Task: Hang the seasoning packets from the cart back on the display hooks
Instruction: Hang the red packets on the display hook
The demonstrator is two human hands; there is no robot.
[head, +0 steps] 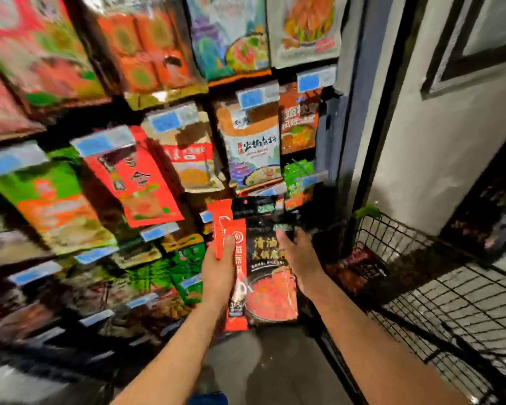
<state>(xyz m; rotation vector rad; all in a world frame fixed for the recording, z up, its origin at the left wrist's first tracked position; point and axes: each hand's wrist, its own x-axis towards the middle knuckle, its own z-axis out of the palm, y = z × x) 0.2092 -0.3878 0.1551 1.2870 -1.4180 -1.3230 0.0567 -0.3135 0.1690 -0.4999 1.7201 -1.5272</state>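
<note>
Here, the head view shows a store aisle. A display rack (158, 141) fills the left and centre, its rows of hanging seasoning packets each carrying a blue price tag (165, 121) at the top. A pale wall (421, 141) with a dark frame stands to the right. The floor (275, 369) below is grey and smooth. The picture is blurred, so the hooks themselves cannot be made out.

A black wire cart (421, 273) stands at the lower right, just beside the rack's right edge. Inside its near corner lie dark red packets (360, 267); their number cannot be told.

Both forearms reach up from the bottom edge toward the lower middle of the rack. The left hand (218, 273) holds a red and black packet (263, 276) by its left edge, thumb on the front near the top, the remaining fingers hidden behind it. The packet hangs upright in front of the rack's lower rows, its top overlapping a black packet (253, 207) on the rack; whether it touches a hook cannot be told. The right hand (300, 258) is at the packet's upper right corner with its fingers (282, 239) curled against that edge, pinching it as far as the blur allows.
</note>
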